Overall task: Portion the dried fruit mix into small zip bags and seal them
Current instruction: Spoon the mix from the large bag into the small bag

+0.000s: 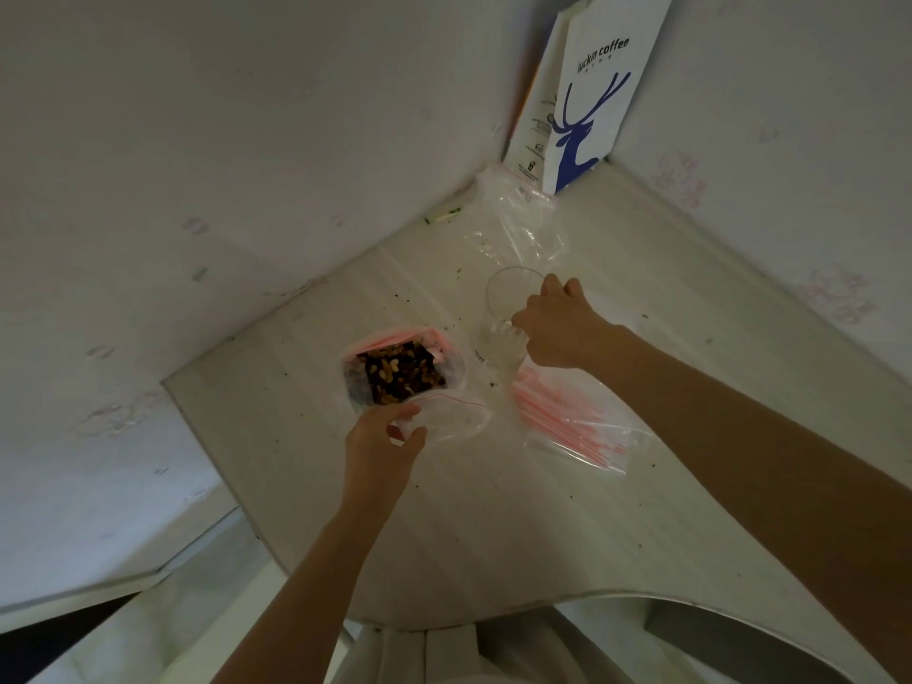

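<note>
You've barely begun: your left hand [382,444] pinches an empty bag [451,412] beside the open mix [399,372], your right hand [557,330] grips the glass [498,308], and the spare bags [567,419] lie unfilled, none sealed.

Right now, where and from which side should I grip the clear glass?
Grip the glass round its side wall from the right, as the right hand does: it stands mouth up, and the open fruit mix bag lies at its left.
</note>
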